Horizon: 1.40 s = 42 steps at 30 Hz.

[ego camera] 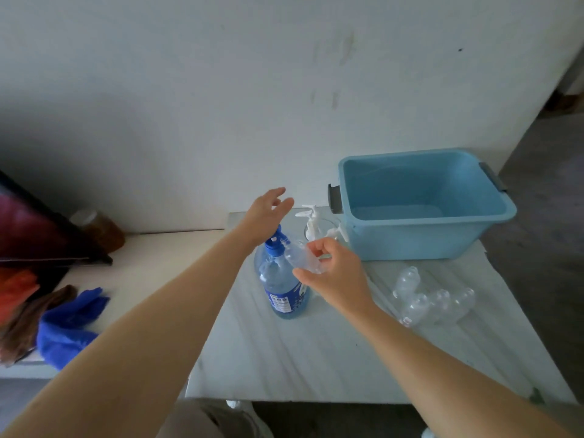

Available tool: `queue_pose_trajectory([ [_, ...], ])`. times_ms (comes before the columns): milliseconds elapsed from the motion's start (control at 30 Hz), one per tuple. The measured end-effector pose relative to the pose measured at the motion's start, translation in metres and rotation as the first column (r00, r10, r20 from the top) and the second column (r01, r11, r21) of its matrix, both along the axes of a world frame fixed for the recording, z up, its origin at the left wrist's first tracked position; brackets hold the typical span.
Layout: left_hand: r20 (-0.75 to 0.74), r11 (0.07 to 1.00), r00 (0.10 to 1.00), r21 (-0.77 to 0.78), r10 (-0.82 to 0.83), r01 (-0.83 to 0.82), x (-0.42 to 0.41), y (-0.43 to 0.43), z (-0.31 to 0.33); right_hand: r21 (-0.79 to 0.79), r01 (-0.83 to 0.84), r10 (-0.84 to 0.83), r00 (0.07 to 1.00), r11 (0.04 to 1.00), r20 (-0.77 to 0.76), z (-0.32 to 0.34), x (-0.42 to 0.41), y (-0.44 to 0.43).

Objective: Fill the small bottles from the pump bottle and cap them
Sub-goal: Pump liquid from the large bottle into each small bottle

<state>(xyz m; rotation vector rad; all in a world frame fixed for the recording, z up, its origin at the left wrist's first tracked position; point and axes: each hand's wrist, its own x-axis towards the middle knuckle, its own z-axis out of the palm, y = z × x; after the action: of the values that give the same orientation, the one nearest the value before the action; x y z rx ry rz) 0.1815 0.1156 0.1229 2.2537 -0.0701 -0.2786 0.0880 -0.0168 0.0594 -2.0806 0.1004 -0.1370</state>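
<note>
Clear plastic in play: grips small bottle (pixel 298 256) in right hand (pixel 335 276), tilted, mouth at spout (pixel 286 240) of pump bottle (pixel 281 286) standing on table (pixel 316 349). Hovers left hand (pixel 265 213), fingers spread and holding nothing, just over blue pump head (pixel 274 243). Seems the filling step. Calls next for a square press, mouth kept under spout.

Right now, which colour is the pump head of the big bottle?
Blue; the pump head shows best in the head view.
</note>
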Motion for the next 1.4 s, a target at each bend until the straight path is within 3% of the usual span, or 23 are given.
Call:
queue_pose_trajectory([
  [100, -0.121, 0.979, 0.985, -0.146, 0.123, -0.140, -0.002, -0.009, -0.005, -0.010, 0.001, -0.001, 1.000, 1.000, 0.019, 0.000, 0.004, -0.006],
  [300, -0.135, 0.942, 0.950, -0.151, 0.280, -0.299, -0.007, -0.012, -0.006, -0.008, -0.015, 0.015, 0.999, 1.000, 0.045, -0.002, 0.005, -0.012],
  [433, -0.158, 0.973, 0.964, -0.053, 0.214, -0.225, -0.002, -0.010, 0.002, -0.004, -0.028, 0.028, 0.998, 1.000, 0.058, -0.001, 0.006, -0.013],
  [733, 0.033, 0.970, 0.990, 0.200, 0.136, -0.140, 0.018, -0.014, -0.016, 0.000, -0.031, 0.031, 0.998, 1.000, 0.055, 0.003, 0.008, -0.015],
  [1400, -0.007, 0.972, 0.985, 0.165, 0.171, -0.167, 0.018, -0.009, -0.036, -0.044, -0.053, 0.054, 0.998, 0.998, 0.038, -0.002, 0.007, -0.017],
])
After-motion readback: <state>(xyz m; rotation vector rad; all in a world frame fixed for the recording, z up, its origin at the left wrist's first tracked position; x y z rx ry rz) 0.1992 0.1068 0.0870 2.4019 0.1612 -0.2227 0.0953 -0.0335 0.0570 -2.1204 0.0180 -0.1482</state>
